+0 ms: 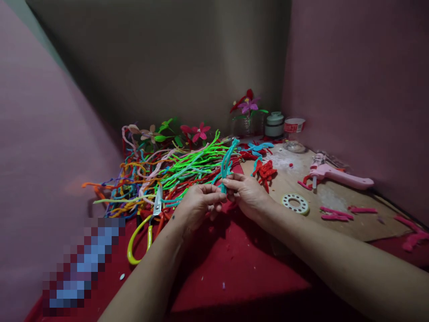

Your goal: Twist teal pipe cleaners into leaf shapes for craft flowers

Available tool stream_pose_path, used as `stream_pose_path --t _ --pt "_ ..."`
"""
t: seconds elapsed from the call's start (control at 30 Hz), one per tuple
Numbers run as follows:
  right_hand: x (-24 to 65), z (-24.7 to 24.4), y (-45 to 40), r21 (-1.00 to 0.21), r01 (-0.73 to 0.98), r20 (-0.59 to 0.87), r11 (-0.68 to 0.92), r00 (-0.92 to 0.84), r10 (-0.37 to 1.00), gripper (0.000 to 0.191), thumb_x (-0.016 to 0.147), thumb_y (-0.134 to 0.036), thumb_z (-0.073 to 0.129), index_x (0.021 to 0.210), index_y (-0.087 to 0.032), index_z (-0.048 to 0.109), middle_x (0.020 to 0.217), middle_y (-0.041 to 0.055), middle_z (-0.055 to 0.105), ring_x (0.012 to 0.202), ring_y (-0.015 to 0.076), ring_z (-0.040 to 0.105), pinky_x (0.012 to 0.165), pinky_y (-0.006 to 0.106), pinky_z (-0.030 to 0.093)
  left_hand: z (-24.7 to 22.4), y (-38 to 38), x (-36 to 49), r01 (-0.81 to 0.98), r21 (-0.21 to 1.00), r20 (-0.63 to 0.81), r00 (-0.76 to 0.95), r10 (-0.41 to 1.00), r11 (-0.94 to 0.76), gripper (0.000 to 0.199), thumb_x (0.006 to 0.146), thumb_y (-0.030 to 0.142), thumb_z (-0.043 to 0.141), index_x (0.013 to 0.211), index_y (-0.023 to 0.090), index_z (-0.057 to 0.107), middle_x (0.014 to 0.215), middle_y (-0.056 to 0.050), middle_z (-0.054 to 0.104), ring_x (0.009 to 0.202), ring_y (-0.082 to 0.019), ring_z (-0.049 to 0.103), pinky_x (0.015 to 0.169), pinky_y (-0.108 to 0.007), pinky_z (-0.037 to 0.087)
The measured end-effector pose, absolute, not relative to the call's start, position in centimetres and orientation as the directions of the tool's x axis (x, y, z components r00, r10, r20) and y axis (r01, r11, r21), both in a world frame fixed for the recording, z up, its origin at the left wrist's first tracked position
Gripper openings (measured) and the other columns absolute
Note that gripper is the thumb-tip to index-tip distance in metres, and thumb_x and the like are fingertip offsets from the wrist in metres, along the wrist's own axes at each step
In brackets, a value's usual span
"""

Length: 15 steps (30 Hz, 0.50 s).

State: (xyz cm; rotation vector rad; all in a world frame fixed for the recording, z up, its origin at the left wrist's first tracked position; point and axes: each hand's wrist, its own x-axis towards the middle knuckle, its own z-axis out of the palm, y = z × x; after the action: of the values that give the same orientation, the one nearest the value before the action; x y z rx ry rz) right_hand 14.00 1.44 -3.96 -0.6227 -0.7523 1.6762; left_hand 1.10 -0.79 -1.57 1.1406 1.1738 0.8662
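Right of the yellow-handled scissors (pixel 149 231), at its eight o'clock, my left hand (pixel 198 201) pinches the lower end of the teal fuzzy strands (pixel 225 165), which lie toward its one o'clock, long axis tilted to about half past twelve. My right hand (pixel 247 192) grips them just above with its fingertips, so neither hand is clearly nearer; from it the strands rise at eleven, the pink glue gun (pixel 338 175) near three.

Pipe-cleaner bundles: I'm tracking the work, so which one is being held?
The teal bundle, raised between the left hand and right hand; the red bundle and blue bundle lie farther off, unheld.
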Motion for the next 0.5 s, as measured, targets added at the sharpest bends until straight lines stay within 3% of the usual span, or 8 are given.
stream_pose_path --t 0.27,0.5 --pt "14.5 -3.6 1.3 -0.79 -0.59 0.04 -0.167 -0.321 0.946 0.021 0.055 -0.022 0.07 0.061 -0.014 0.052 0.044 -0.0039 0.052 0.035 0.0073 0.045 0.035 0.02 0.032 -1.7 -0.4 0.3 -0.085 0.943 -0.26 0.409 0.875 0.321 0.016 0.073 0.022 0.06 0.076 0.006 0.062 0.071 -0.009 0.065 0.042 -0.006 0.049 0.032 -0.016 0.039" --pt "14.5 -3.2 1.1 -0.757 -0.621 -0.006 -0.204 -0.305 0.952 0.016 0.055 -0.017 0.068 0.059 -0.013 0.052 0.048 -0.0023 0.054 0.038 0.0062 0.046 0.037 0.019 0.033 -2.5 0.1 0.5 -0.145 0.926 -0.268 0.394 0.879 0.347 0.013 0.07 0.018 0.064 0.077 0.008 0.06 0.064 -0.005 0.061 0.04 -0.005 0.048 0.032 -0.014 0.04"
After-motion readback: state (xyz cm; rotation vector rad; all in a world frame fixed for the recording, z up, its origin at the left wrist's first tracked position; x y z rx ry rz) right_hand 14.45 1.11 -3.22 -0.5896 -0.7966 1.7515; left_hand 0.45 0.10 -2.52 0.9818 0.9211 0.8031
